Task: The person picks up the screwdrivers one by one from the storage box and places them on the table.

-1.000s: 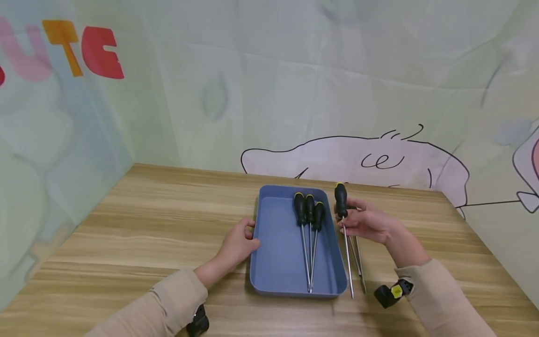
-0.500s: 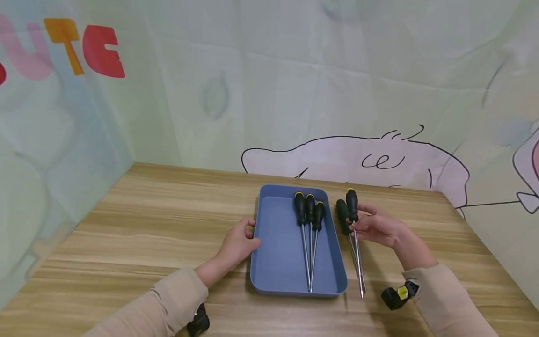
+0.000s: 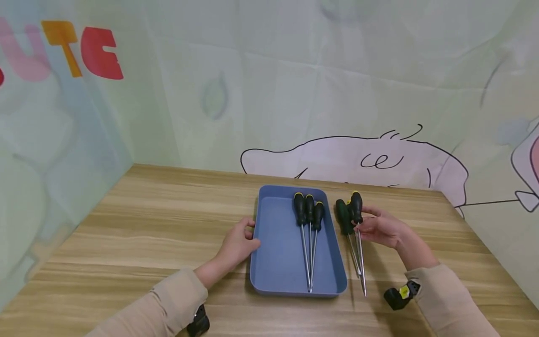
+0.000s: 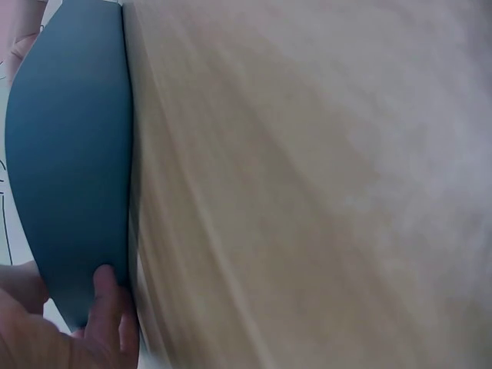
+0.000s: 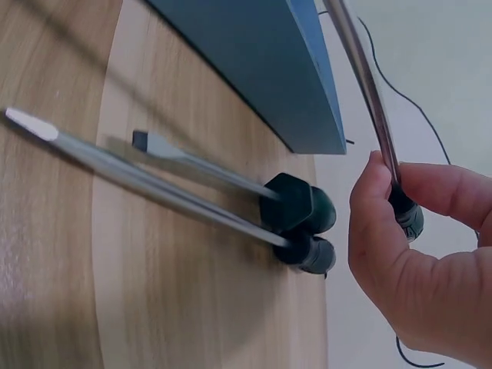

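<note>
A blue tray (image 3: 273, 243) lies on the table with three black-handled screwdrivers (image 3: 309, 210) along its right side. My left hand (image 3: 237, 241) grips the tray's left rim; in the left wrist view, fingers (image 4: 105, 304) press the outer wall. Right of the tray, my right hand (image 3: 381, 228) pinches a screwdriver (image 3: 356, 208) between thumb and fingers where shaft meets handle, its tip pointing toward me. In the right wrist view this held screwdriver (image 5: 367, 84) is raised above the table. Below it lie a green-handled screwdriver (image 5: 286, 204) and a black-handled one (image 5: 304, 255), side by side.
The wooden table (image 3: 177, 210) backs onto a printed cloth wall (image 3: 278, 103), with another cloth wall at the left. Black wrist cameras hang at both cuffs, the right one (image 3: 400, 296) low over the table.
My right hand has moved right and slightly toward me with the screwdriver, away from the tray's right rim. The green-handled screwdriver now shows. My left hand and the tray have stayed put.
</note>
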`<action>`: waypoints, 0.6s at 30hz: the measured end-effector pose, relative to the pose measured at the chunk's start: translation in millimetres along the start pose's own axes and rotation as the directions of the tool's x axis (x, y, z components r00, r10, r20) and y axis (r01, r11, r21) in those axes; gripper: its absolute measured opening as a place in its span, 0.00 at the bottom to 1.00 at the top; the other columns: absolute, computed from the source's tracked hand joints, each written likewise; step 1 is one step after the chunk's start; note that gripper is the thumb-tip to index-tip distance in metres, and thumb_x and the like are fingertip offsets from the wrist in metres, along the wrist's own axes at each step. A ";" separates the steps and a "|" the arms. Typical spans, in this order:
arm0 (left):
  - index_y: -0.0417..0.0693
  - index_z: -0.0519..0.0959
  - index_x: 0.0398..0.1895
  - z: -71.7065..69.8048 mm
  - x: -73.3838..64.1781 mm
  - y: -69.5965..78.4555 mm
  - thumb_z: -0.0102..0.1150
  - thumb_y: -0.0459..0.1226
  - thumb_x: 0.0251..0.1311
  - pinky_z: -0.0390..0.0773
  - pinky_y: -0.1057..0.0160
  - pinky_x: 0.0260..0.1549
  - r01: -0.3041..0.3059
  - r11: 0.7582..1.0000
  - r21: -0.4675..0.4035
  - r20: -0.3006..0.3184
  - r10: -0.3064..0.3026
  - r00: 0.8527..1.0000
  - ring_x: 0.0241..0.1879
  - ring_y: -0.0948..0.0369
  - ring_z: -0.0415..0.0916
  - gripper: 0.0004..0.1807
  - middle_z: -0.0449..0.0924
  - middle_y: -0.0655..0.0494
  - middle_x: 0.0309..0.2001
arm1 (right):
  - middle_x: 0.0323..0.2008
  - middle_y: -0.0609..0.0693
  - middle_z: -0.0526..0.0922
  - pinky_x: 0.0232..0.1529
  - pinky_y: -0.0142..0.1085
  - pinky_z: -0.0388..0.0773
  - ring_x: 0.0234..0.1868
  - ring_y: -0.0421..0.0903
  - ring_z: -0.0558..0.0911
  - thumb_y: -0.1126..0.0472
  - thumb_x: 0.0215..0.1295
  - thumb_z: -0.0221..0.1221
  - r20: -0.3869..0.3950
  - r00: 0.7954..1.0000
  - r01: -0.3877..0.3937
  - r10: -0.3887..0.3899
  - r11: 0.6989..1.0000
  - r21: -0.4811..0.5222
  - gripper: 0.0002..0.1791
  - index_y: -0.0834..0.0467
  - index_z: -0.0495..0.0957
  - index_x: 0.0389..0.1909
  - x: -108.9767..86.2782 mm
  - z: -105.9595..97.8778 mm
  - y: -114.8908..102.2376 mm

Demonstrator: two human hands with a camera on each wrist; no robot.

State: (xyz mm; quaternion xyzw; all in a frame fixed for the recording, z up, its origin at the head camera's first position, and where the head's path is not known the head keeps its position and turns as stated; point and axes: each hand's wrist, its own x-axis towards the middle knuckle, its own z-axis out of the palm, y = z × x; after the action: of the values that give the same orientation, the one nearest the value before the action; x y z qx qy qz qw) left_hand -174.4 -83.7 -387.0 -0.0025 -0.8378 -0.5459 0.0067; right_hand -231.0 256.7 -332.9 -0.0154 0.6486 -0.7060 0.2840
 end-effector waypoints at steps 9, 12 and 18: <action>0.32 0.71 0.47 -0.2 -0.6 0.2 0.55 0.24 0.44 0.74 0.63 0.25 -0.008 1.000 0.011 0.000 0.008 1.000 0.27 0.57 0.73 0.21 0.77 0.46 0.27 | 0.30 0.52 0.78 0.34 0.33 0.78 0.30 0.44 0.81 0.78 0.60 0.44 -0.055 0.998 -0.019 0.018 1.000 -0.010 0.44 0.67 0.27 0.69 2.3 -10.8 5.7; 0.32 0.71 0.47 -0.6 -1.4 0.7 0.55 0.24 0.43 0.74 0.63 0.25 -0.014 1.000 0.011 -0.003 0.014 1.000 0.27 0.57 0.74 0.22 0.78 0.46 0.26 | 0.31 0.53 0.78 0.34 0.33 0.78 0.31 0.44 0.81 0.77 0.60 0.45 -0.071 0.997 -0.019 0.018 1.000 -0.007 0.44 0.67 0.28 0.69 3.7 -13.1 7.0; 0.32 0.71 0.46 -0.8 -2.0 1.1 0.55 0.24 0.43 0.75 0.63 0.26 -0.014 1.000 -0.004 -0.001 0.014 1.000 0.27 0.57 0.74 0.21 0.78 0.46 0.27 | 0.30 0.53 0.77 0.33 0.33 0.78 0.31 0.44 0.81 0.77 0.60 0.45 -0.118 0.992 -0.046 0.044 0.999 -0.008 0.43 0.66 0.30 0.70 5.9 -15.9 8.7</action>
State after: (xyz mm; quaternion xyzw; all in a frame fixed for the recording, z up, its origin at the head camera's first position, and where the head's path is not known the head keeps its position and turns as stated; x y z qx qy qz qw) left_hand -172.4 -83.9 -385.7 -0.0079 -0.8368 -0.5474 0.0111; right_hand -238.9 268.7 -345.5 0.0394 0.6681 -0.6957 0.2610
